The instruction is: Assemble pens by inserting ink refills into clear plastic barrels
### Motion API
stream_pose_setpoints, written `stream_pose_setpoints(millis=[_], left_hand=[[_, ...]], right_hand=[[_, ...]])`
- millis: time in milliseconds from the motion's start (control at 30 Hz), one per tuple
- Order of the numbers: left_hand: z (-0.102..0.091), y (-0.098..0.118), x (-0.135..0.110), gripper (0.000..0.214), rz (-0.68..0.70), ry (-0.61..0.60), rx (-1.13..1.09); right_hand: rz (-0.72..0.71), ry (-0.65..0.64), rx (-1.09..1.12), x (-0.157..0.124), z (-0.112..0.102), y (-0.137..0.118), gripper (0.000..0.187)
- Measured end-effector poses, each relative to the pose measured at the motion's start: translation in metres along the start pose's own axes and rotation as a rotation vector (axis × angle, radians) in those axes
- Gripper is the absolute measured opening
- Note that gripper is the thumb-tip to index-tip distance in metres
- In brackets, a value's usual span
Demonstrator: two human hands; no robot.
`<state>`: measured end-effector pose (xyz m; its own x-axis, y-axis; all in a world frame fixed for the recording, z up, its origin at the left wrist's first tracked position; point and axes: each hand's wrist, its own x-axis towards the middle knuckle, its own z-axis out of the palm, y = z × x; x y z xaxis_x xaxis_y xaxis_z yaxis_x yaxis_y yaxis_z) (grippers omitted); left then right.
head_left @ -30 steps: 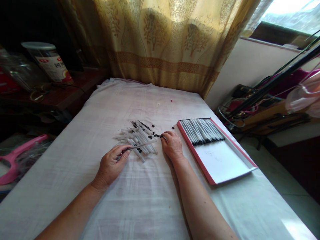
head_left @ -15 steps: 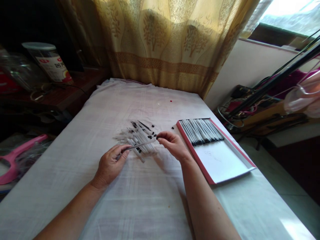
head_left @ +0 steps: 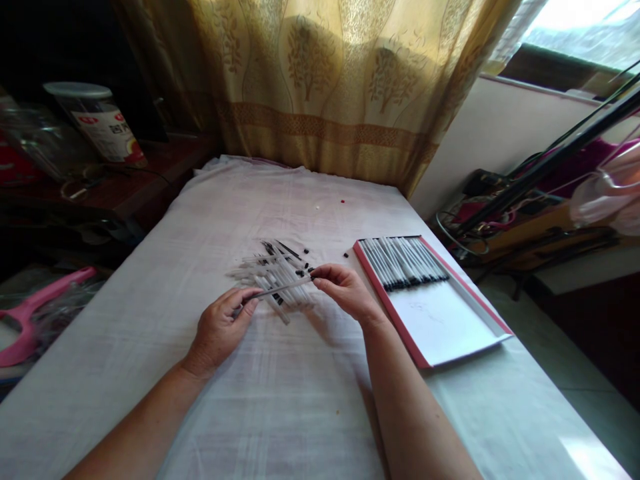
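Observation:
Between the thumb and fingers of my left hand (head_left: 219,330) is a translucent pen barrel (head_left: 286,288), slanting up to the right. My right hand (head_left: 347,293) pinches a small black cap (head_left: 313,275) at the barrel's far end; whether it sits inside the end is too small to tell. Under and behind the barrel lies a loose pile of clear pen barrels (head_left: 267,265) with some dark pieces among them. Several loose black caps (head_left: 306,251) are scattered near my right fingertips.
Right of my hands, a shallow red-edged box (head_left: 440,337) holds a row of black-ended pens (head_left: 403,261). A red bit (head_left: 343,201) lies farther back on the white cloth (head_left: 260,400). A dark shelf with a lidded tub (head_left: 107,127) stands left, a curtain (head_left: 320,87) behind.
My right hand has shifted very slightly left, bringing the black cap against the barrel's end. My left hand keeps its hold almost unmoved.

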<state>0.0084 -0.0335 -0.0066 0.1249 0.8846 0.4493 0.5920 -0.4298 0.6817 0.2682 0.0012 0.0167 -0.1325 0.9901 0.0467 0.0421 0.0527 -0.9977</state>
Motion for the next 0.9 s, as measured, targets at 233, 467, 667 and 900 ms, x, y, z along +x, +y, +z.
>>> stream_pose_setpoints(millis=[233,467,667,900], left_hand=[[-0.0008,-0.0011,0.0,0.028,0.057,0.011,0.043],[0.0004,-0.0019,0.0006,0.027,0.149,0.015,0.095],[-0.0004,-0.0019,0.0006,0.027,0.178,0.002,0.122],[-0.0002,-0.0045,-0.0006,0.029,0.113,-0.008,0.092]], right_hand=[[-0.048,0.003,-0.045,-0.0009,0.0025,-0.0005,0.018],[-0.079,0.019,-0.065,-0.0017,0.0015,-0.0021,0.017],[-0.064,0.007,-0.038,-0.0018,0.0021,-0.003,0.02],[-0.056,0.016,-0.047,-0.0017,0.004,-0.0035,0.021]])
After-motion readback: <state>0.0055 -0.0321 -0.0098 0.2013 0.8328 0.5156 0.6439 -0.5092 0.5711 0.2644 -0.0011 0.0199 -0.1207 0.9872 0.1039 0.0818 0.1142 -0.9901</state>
